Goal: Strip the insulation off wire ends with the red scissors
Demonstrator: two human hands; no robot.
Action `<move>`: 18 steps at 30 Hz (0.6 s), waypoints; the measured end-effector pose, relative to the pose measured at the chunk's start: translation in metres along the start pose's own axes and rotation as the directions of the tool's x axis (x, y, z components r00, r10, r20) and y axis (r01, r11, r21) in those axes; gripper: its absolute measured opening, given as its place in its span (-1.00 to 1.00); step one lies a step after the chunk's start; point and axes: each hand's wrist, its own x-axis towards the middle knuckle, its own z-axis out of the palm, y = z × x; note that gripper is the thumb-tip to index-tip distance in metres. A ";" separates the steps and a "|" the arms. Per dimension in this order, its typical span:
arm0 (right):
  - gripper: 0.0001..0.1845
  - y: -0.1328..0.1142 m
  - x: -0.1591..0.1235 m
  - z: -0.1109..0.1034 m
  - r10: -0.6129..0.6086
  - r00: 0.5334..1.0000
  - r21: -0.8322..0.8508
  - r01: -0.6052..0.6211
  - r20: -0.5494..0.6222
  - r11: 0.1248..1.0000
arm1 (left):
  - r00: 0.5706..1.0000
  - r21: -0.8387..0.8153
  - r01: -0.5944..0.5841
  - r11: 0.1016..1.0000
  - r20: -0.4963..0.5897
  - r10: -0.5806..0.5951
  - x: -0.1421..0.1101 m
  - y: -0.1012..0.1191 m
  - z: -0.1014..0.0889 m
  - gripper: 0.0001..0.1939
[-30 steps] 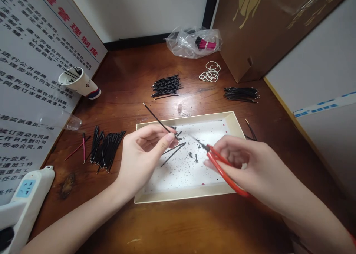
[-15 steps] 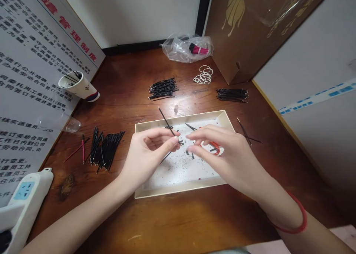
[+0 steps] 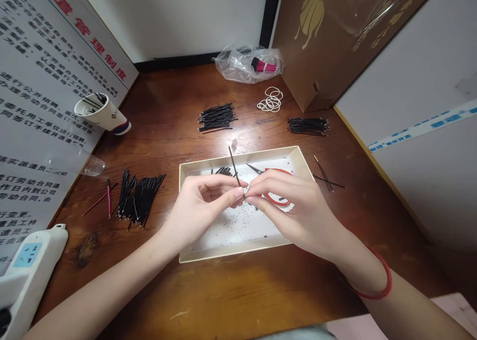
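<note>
My left hand (image 3: 203,208) pinches a thin black wire (image 3: 234,165) that sticks up and away over a shallow cream tray (image 3: 194,253). My right hand (image 3: 294,211) meets it fingertip to fingertip and pinches the wire's near end. Red-handled scissors (image 3: 274,173) lie in the tray behind my right hand, partly hidden by it. Small black scraps and a few short wires lie on the tray's white floor.
Black wire piles lie at the left (image 3: 139,198), back middle (image 3: 217,117) and back right (image 3: 308,126). A paper cup (image 3: 100,114), white rubber bands (image 3: 271,100), a plastic bag of pink wires (image 3: 253,64), a power strip (image 3: 26,265) and a brown box (image 3: 335,37) surround the wooden table.
My right hand has put the red scissors down in the tray and come over to the wire's end. The wire in my left hand has swung more upright.
</note>
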 end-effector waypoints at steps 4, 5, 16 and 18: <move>-0.85 0.003 -0.003 0.005 -0.137 0.988 -0.119 0.128 -0.070 0.985 | 0.999 0.047 0.028 0.998 0.037 -0.030 -0.001 0.001 0.000 -0.93; -0.85 0.004 -0.003 0.006 -0.155 0.985 -0.158 0.141 -0.079 0.977 | 0.998 0.071 0.036 0.997 0.048 -0.039 -0.002 0.001 0.000 -0.92; -0.84 0.004 -0.002 0.007 -0.253 0.966 -0.328 0.221 -0.059 0.919 | 0.988 0.217 -0.025 0.976 0.155 -0.010 -0.007 0.002 0.003 -0.86; -0.84 0.005 -0.003 0.006 -0.246 0.968 -0.316 0.216 -0.057 0.924 | 0.987 0.228 -0.046 0.973 0.158 0.010 -0.007 0.002 0.003 -0.87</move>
